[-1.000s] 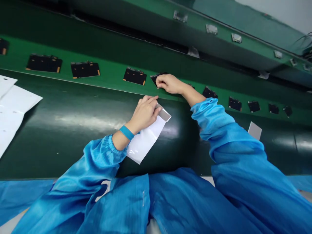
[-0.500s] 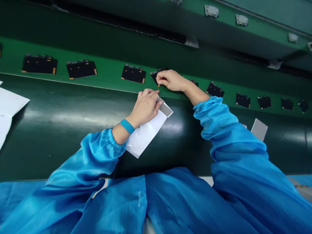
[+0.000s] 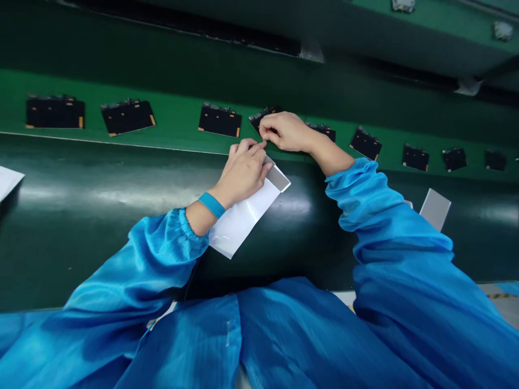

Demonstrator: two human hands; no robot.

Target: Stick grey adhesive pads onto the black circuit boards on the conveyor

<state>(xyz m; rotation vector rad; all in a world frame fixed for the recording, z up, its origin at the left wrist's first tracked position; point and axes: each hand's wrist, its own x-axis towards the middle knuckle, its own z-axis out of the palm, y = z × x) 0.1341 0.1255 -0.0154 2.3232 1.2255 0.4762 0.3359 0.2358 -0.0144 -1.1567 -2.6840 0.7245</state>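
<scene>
My left hand (image 3: pixel 243 174) lies over a white sheet (image 3: pixel 243 222) with a grey flat piece (image 3: pixel 278 178) at its upper end. The thumb and curled fingers grip that end, and the palm covers part of it. The fingertips reach toward the belt edge, close to my other hand. My right hand (image 3: pixel 286 131) is closed in a pinch at the lower corner of a black flat panel (image 3: pixel 257 118) on the green belt. Whatever sits between its fingertips is too small to tell, and the hand hides much of the panel.
More black panels with orange tabs, such as one (image 3: pixel 220 120) to the left and one (image 3: pixel 365 143) to the right, lie along the green belt (image 3: pixel 174 129). A grey flat piece (image 3: pixel 436 209) rests by my right sleeve. White paper (image 3: pixel 8 181) lies far left. Above runs a shelf with small metallic parts (image 3: pixel 403 5).
The view has shifted a little. My left fingertips have moved up closer to the right hand's pinch. The right hand stays at the same panel's corner.
</scene>
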